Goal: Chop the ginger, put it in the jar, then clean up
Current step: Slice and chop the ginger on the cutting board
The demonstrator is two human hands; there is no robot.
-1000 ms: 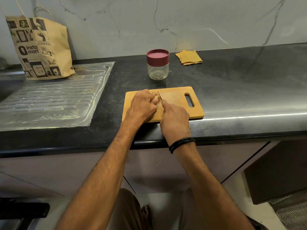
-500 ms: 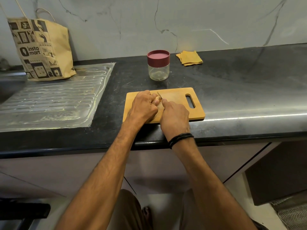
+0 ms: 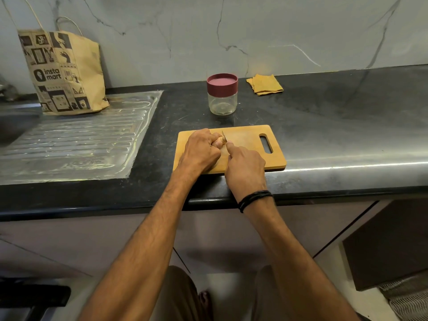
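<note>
Countertop (image 3: 335,126): cutting board (image 3: 250,144) at the near edge, handle slot at 3 o'clock. On the board: ginger (image 3: 218,142) held under the left hand (image 3: 200,150), toward 10 o'clock. Knife (image 3: 224,136) just right of it, apparently touching, gripped by the right hand (image 3: 245,167) at 6 o'clock. From the board: jar (image 3: 222,100) at 12 o'clock, near; cloth (image 3: 264,84) at 1 o'clock, by the wall; drainboard (image 3: 76,144) at 9 o'clock; paper bag (image 3: 64,72) at 10 o'clock, on the drainboard's far end.

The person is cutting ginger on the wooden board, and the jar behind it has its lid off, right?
No. The head view shows the clear glass jar closed, its dark red round lid on. The beige ginger piece is indeed being cut on the rectangular wooden cutting board.
</note>
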